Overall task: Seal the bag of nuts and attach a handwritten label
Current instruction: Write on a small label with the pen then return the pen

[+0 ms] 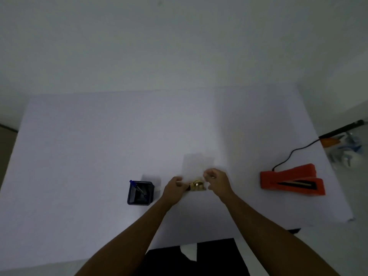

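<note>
Both hands, left (175, 188) and right (216, 181), pinched closed on clear bag of nuts (196, 185), mid-bench toward near edge. Sealing step pending, by judgement. Next: carry bag mouth to orange heat sealer (292, 181) near right edge.

A plain packing workstation: bare white table (99, 156), blank walls, orange heat sealer (292, 180), pen holder (140, 193).

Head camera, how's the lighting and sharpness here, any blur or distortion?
Head view: dim, flat light with a bluish cast; soft focus throughout; the clear bag of nuts almost vanishes against the white table; wide-angle bowing of the table edges; the orange sealer reads clearest; both hands slightly blurred.
</note>
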